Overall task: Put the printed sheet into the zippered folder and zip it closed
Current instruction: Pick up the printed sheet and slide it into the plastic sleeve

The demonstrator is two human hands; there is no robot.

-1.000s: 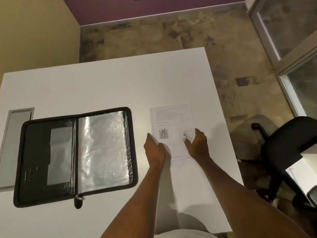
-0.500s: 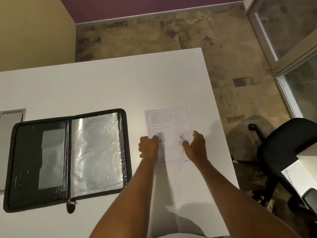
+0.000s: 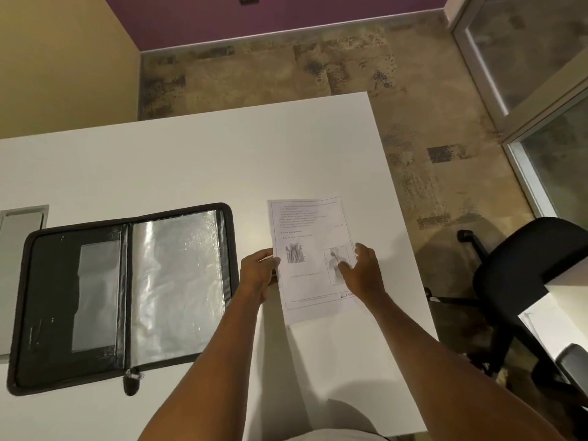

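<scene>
The printed sheet, white with text and two small drawings, is raised a little off the white table. My left hand pinches its left edge. My right hand rests on the sheet's right side with its fingers spread and relaxed. The black zippered folder lies open flat to the left, with shiny clear sleeves on its right half and a pocket on its left half. Its zipper pull hangs at the near edge by the spine.
A black office chair stands on the floor off the table's right edge. A grey panel is set in the table at the far left. The table's right edge runs close to my right hand.
My left hand has taken hold of the sheet's left edge and the sheet has lifted off the table. The view has shifted slightly.
</scene>
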